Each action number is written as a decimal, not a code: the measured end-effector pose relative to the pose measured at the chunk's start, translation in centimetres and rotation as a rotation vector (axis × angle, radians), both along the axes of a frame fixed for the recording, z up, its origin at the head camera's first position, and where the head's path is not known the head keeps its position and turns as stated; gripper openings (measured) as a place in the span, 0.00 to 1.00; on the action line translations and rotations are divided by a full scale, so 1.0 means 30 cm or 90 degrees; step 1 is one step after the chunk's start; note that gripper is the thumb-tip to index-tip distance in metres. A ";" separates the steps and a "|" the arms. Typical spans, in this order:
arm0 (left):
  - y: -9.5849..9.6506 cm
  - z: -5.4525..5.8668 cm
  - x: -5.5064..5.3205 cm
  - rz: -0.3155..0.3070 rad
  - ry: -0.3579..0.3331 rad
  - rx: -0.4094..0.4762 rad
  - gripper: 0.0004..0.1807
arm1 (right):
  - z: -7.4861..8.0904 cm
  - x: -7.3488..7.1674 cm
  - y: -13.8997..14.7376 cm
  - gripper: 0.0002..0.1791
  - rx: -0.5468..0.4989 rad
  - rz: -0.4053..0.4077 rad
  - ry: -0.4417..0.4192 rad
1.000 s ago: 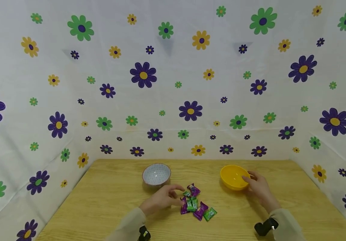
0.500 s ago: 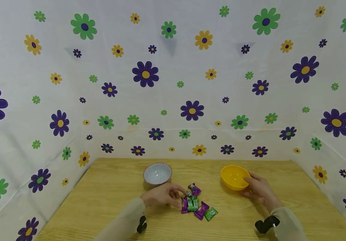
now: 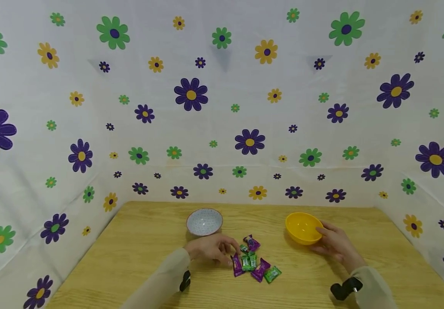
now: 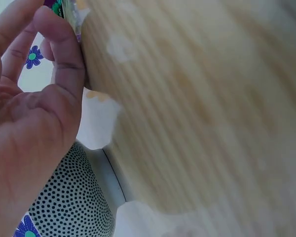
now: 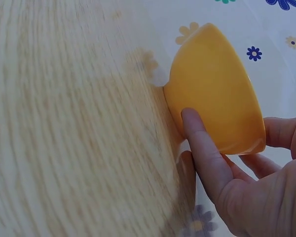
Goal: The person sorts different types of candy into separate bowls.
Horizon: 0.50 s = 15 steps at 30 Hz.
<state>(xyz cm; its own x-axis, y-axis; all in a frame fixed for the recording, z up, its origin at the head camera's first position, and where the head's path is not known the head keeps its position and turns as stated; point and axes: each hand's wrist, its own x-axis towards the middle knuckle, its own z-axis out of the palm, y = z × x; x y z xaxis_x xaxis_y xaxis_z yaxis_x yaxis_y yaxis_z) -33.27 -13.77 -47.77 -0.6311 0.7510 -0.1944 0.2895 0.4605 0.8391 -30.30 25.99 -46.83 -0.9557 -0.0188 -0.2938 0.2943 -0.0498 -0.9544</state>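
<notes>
In the head view, my left hand reaches over the left side of a small pile of wrapped candies. Its thumb and index finger pinch the end of a purple-wrapped candy. Beside that lie green candies, with another purple candy towards the front. Seen from the left wrist, the left hand has bent fingers, with bright wrappers partly hidden past the thumb. On the right, my right hand holds a yellow bowl by its near right side, thumb over the rim, fingers underneath against the outside.
A patterned grey-blue bowl with a red rim stands just behind the left hand. The wooden table is enclosed by a white cloth printed with flowers. A dotted, rounded object shows below the left hand.
My left hand has drawn its fingertips in at the leftmost purple candy, which has turned slightly away from the green ones. My right hand keeps hold of the yellow bowl, nearly still.
</notes>
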 end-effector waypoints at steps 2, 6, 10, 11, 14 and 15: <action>0.001 0.003 -0.002 -0.005 0.008 -0.005 0.17 | 0.001 -0.001 0.003 0.37 -0.004 -0.003 -0.002; 0.004 0.005 -0.003 -0.007 0.018 -0.010 0.16 | 0.003 -0.001 0.008 0.38 -0.007 -0.001 -0.007; 0.006 0.002 -0.004 -0.005 0.017 -0.013 0.14 | 0.004 0.002 0.010 0.38 -0.017 0.001 -0.011; 0.006 0.001 -0.005 -0.005 0.014 -0.012 0.14 | 0.004 0.002 0.011 0.38 -0.019 0.001 -0.011; 0.005 -0.001 -0.007 -0.010 0.012 -0.010 0.13 | 0.000 -0.001 0.010 0.38 -0.023 0.003 -0.010; 0.004 -0.001 -0.008 -0.013 0.015 -0.010 0.13 | -0.001 -0.002 0.009 0.38 -0.020 0.001 -0.011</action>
<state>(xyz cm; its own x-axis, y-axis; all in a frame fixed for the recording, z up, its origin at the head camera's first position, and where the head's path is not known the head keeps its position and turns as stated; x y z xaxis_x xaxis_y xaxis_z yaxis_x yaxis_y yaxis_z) -33.50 -13.65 -47.81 -0.6205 0.7603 -0.1921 0.3177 0.4677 0.8248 -30.37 26.26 -46.87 -0.9507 -0.0305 -0.3087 0.3102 -0.0791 -0.9474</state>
